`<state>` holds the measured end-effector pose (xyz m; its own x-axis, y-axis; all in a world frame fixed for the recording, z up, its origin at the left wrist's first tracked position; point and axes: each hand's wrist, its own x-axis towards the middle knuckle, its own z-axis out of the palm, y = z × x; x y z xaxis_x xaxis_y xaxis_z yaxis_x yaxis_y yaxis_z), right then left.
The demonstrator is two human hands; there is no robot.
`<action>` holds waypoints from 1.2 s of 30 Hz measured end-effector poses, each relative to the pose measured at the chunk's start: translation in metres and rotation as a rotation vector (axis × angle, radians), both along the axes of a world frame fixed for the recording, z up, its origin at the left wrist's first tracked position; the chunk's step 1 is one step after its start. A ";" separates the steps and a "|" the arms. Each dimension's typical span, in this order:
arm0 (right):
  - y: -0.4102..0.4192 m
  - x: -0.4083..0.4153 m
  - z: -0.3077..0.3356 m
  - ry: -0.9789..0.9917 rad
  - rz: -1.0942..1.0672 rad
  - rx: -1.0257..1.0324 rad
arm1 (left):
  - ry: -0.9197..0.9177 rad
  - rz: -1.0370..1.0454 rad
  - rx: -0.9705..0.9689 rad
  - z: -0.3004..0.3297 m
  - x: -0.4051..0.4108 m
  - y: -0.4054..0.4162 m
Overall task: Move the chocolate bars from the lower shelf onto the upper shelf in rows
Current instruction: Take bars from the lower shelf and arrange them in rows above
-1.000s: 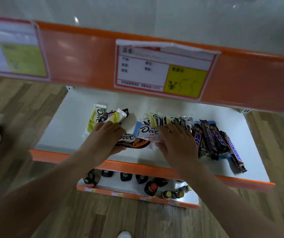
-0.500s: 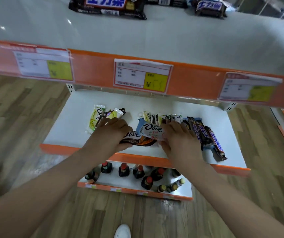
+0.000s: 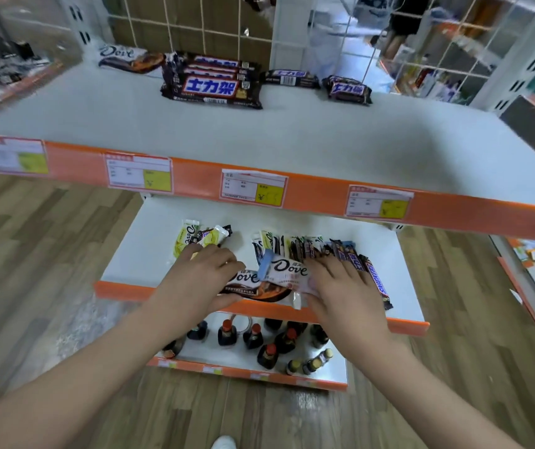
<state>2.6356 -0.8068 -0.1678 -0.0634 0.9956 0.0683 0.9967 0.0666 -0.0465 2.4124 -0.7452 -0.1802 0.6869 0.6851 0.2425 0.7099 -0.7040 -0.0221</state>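
Down on the lower shelf (image 3: 123, 254), both hands are busy with chocolate bars. The left hand (image 3: 199, 280) has its fingers curled over a brown Dove bar (image 3: 253, 286) near the front edge of the shelf, and it looks like it grips that bar, though the hand hides much of it. The right hand (image 3: 340, 286) lies with its fingers bent over a white Dove bar (image 3: 287, 273), holding it just beside the brown one; the two bars touch or overlap in the middle.

Behind the left hand lie a pale green Dove bar (image 3: 185, 238) and a small mixed pile (image 3: 214, 236). Behind the right hand stands a crowded bunch of bars (image 3: 298, 246), and a Snickers bar (image 3: 377, 283) lies flat just to the right of that hand.

Up on the upper shelf (image 3: 292, 137), a few bars already sit near the back: a Dove bar (image 3: 127, 58) on the left, a stack of big dark packs (image 3: 212, 82) in the middle, and two smaller dark bars (image 3: 292, 77) (image 3: 348, 89) to the right. Yellow price tags (image 3: 253, 192) hang on its orange front edge.

Below it all, dark bottles (image 3: 259, 338) stand on the bottom shelf (image 3: 334, 367). A white shoe tip (image 3: 224, 443) shows on the wood floor (image 3: 33, 254).
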 end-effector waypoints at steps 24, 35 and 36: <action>-0.031 0.002 0.143 0.001 0.139 0.345 | -0.068 -0.012 0.306 0.143 -0.016 -0.037; 0.011 -0.008 0.184 -0.018 0.172 0.427 | -0.105 0.033 0.347 0.179 -0.036 0.002; 0.016 -0.010 0.186 -0.025 0.178 0.444 | -0.111 0.039 0.340 0.181 -0.039 0.007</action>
<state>2.6256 -0.7903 0.0183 -0.2373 0.8442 0.4806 0.9684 0.2444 0.0489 2.3736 -0.7380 0.0004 0.6181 0.5778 0.5330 0.7476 -0.6416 -0.1714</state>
